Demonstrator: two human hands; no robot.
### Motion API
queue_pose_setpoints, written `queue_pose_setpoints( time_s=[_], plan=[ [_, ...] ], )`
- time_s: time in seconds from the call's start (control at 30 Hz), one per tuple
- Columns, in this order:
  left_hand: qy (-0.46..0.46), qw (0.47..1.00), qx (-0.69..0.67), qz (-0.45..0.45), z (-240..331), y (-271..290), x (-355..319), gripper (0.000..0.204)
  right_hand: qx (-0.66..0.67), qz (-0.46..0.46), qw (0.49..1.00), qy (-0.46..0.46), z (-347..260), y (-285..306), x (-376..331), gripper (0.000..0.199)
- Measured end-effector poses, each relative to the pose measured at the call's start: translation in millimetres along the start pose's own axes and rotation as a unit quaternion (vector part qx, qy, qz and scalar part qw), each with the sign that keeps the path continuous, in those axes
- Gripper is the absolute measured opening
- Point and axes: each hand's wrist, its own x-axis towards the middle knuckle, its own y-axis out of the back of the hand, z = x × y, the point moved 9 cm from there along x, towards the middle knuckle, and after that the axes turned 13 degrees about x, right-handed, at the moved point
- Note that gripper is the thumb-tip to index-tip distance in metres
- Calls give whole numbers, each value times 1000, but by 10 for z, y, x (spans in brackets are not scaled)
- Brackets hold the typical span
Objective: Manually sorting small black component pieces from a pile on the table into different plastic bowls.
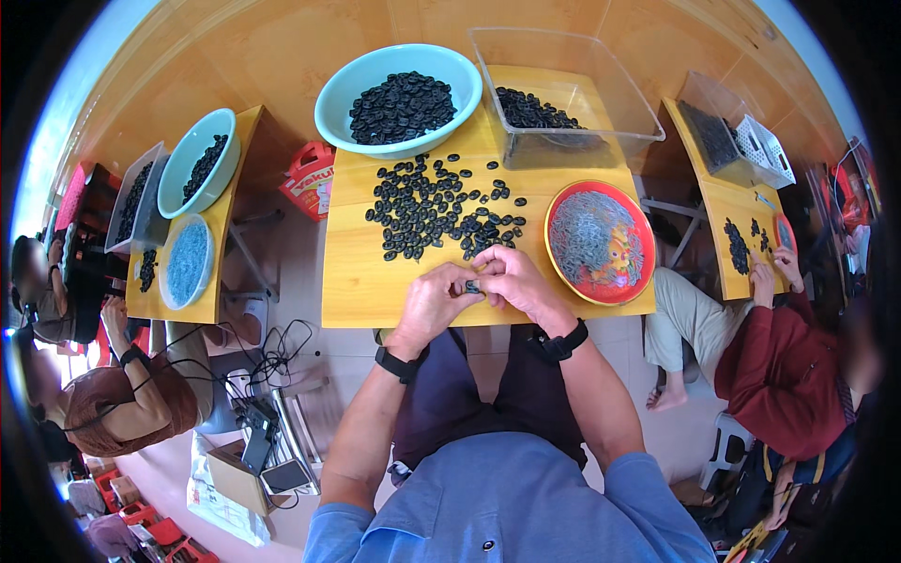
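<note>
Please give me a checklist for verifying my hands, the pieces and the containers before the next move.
1. Small piece at hands: ok, left hand and right hand meet at it.
2. Its exact fit: cannot tell, hands partly hide it.
3. Loose black pieces all contained: not ok, many lie scattered on the yellow table.
4. Red bowl upright: ok, grey pieces inside.
5. Pale blue-green basin stocked: ok, black pieces heaped inside.
</note>
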Motion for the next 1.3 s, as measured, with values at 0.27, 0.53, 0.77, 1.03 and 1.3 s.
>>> queue_pose_setpoints(
  time_s=[0.27, 0.53, 0.77, 1.03, 1.3],
  plan=[
    [10, 1000, 15, -1, 5, 26, -42, 21, -21, 2, 999, 24, 42, -6, 16, 30],
    [-10, 1000, 9, -5, 10, 33, -58, 25, -20, 6, 1000, 11, 14, 0, 0, 28],
    [59, 985, -152, 56, -243, 145, -42, 32, -189, -18, 982, -11, -425, 50, 3, 10],
    [88, 869, -393, 289, -653, 313, -99, 15, -93, 104, 946, 293, -1660, -285, 280, 13],
    [115, 868, -385, 292, -669, 329, -117, 15, -553, 51, 743, 373, -586, -781, 18, 24]
  ],
)
